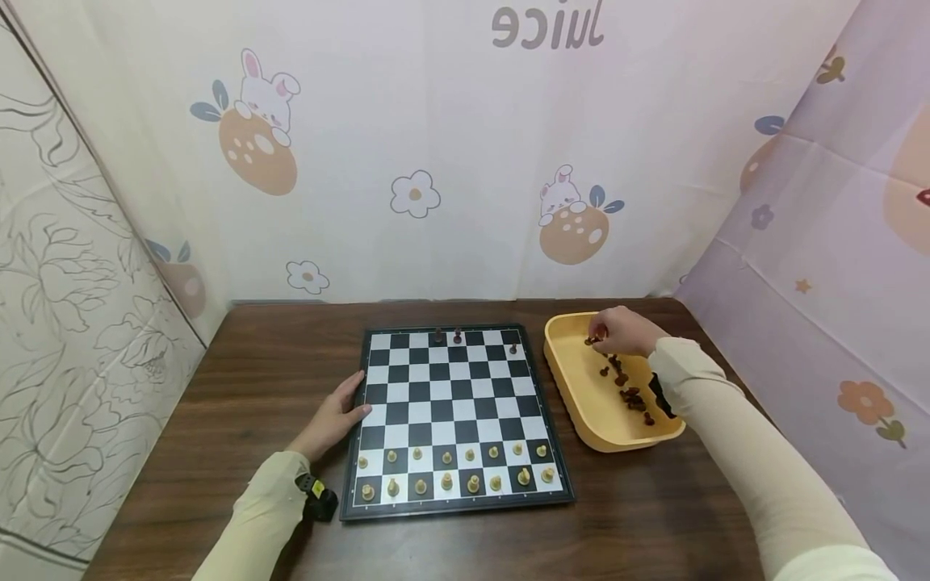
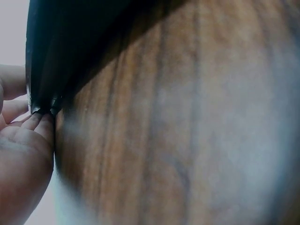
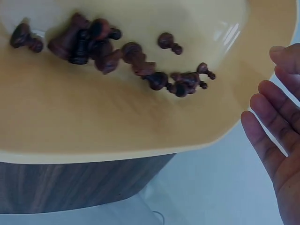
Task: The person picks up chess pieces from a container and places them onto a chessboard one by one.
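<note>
A magnetic-looking chessboard (image 1: pixel 450 387) lies on the table. My left hand (image 1: pixel 334 418) grips its left edge, thumb and forefinger at the border; in the left wrist view the other fingers (image 2: pixel 40 124) tuck against the dark board edge (image 2: pixel 51 56). Over the far part of a yellow tray (image 1: pixel 581 403) hovers my right hand (image 1: pixel 626 329), fingers pointing down. The right wrist view shows its fingers (image 3: pixel 269 140) spread and slightly bent, holding nothing visible. Dark brown chess pieces (image 3: pixel 105 54) lie tumbled in the tray.
Pale chess pieces (image 1: pixel 446 482) fill the two near rows of the board. Dark chessmen (image 1: pixel 458 336) stand at the far edge, with a dark pawn (image 1: pixel 513 349) at the far right. A patterned curtain (image 1: pixel 436 242) borders the wooden table (image 1: pixel 276 355) behind.
</note>
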